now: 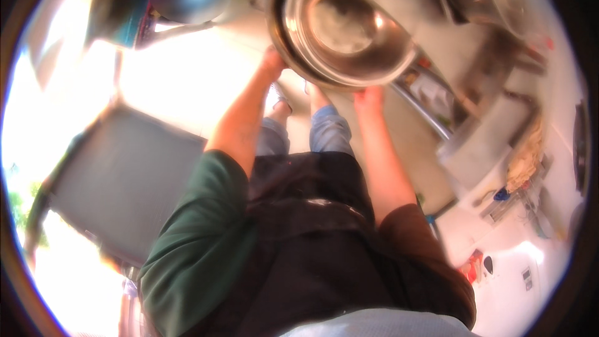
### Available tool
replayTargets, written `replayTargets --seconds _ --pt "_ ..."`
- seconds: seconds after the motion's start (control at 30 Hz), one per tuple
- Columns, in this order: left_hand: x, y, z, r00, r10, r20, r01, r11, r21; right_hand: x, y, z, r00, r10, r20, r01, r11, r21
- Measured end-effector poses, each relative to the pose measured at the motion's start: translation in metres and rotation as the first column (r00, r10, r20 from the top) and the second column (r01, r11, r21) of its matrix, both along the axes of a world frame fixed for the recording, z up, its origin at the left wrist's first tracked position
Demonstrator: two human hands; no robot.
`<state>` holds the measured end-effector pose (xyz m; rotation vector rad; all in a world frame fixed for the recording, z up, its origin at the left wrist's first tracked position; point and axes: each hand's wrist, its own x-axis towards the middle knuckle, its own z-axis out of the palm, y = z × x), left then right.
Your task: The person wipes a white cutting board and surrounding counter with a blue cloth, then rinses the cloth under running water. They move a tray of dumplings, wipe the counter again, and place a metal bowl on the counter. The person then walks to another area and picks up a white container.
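A large round metal bowl (299, 23) is carried in front of me at the top of the view. My left hand (275, 63) grips its lower left edge, and my right hand (369, 98) grips its lower right edge. Both hands are partly hidden beneath the bowl. Inside, the shiny metal shows reflections and a pale round area at the bottom; whether that is contents or bare metal I cannot tell. My legs and feet show below the bowl.
A flat grey panel (131, 182) stands at the left. At the right are shelving with a metal rail (423, 112), a pale box-like container (477, 142) and a white counter (468, 238). Blurred metal vessels (510, 0) lie at the upper right.
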<state>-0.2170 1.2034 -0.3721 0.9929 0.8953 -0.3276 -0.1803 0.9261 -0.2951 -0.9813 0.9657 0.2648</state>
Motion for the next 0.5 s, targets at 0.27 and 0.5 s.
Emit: replayTargets --seconds 0.27,0.5 --pt "-0.041 -0.051 0.042 0.951 0.237 -0.199 -0.170 0.937 0.306 -0.031 -0.041 0.010 0.989 0.123 0.087 -0.136 0.978 0.161" --pt "-0.058 -0.091 0.125 0.974 0.055 -0.222 0.134 0.650 0.748 -0.034 -0.050 0.014 0.976 0.080 -0.203 -0.064 0.994 0.084"
